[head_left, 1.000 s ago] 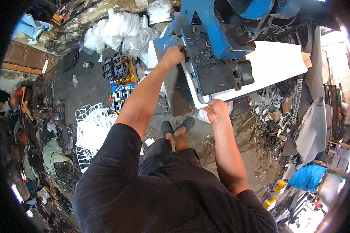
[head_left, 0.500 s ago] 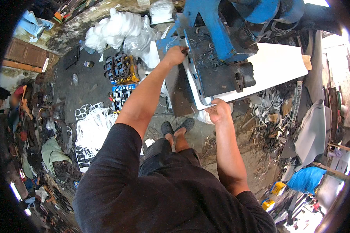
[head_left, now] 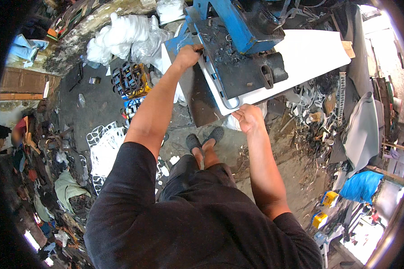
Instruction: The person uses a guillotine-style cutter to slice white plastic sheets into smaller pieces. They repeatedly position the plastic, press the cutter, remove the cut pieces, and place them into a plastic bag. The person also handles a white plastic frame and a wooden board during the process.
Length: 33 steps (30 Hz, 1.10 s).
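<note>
A blue press (head_left: 238,33) with a dark flat plate (head_left: 233,74) stands in front of me. Beneath the plate lies a white sheet (head_left: 307,49), reaching out to the right. A thin curved metal strip, which looks like a cutting die (head_left: 231,106), shows on the sheet along the plate's near left edge. My left hand (head_left: 187,56) is closed at the plate's left side; its fingertips are hidden, so what they grip is unclear. With thumb and fingers, my right hand (head_left: 250,118) pinches the sheet's front edge, close to its near corner.
Stacked cut-out white pieces (head_left: 107,152) lie on the floor at left, near bundles of dark straps (head_left: 131,80). White plastic bags (head_left: 121,38) sit behind them. Scraps (head_left: 316,107) pile up under the sheet's right side. A dark board (head_left: 195,98) juts out below the press.
The whole view has shifted, so press and hands appear slightly higher and further left. Both hands keep about the same places against the plate and the sheet.
</note>
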{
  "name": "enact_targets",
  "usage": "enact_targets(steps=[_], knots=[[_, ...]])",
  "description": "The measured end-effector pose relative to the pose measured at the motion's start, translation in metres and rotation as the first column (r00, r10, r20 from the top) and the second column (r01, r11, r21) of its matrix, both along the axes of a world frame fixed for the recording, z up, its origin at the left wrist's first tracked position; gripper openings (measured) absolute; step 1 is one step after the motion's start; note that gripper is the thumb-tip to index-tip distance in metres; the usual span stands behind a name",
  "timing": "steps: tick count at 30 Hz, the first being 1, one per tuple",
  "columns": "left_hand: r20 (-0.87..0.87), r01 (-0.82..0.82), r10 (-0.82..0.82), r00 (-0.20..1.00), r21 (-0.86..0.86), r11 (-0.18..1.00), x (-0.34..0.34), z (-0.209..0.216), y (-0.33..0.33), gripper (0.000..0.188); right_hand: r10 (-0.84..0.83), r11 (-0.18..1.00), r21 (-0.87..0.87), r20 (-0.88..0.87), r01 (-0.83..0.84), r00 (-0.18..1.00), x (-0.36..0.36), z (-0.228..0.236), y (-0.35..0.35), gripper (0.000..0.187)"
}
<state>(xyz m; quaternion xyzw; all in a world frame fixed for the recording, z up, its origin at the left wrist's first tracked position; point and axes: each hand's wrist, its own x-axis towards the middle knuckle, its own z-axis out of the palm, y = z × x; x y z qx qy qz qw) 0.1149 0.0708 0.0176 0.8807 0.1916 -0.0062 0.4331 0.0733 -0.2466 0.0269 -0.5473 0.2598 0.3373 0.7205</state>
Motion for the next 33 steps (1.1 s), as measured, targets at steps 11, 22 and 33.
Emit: enact_targets(steps=[11, 22, 33], knots=[[0.005, -0.02, 0.02, 1.0, 0.002, 1.0, 0.001, 0.002, -0.001, 0.042, -0.002, 1.0, 0.024, -0.001, 0.002, 1.0, 0.008, -0.016, 0.001, 0.033], [0.248, -0.433, 0.561, 0.79, -0.422, 0.796, -0.024, -0.049, -0.022, 0.042, -0.008, 1.0, 0.03, -0.025, 0.009, 1.0, -0.004, 0.007, -0.008, 0.03], [-0.217, -0.454, 0.567, 0.795, -0.832, 0.318, -0.069, -0.011, -0.085, 0.025, -0.053, 0.998, -0.048, -0.038, 0.052, 0.998, 0.002, -0.015, -0.026, 0.029]])
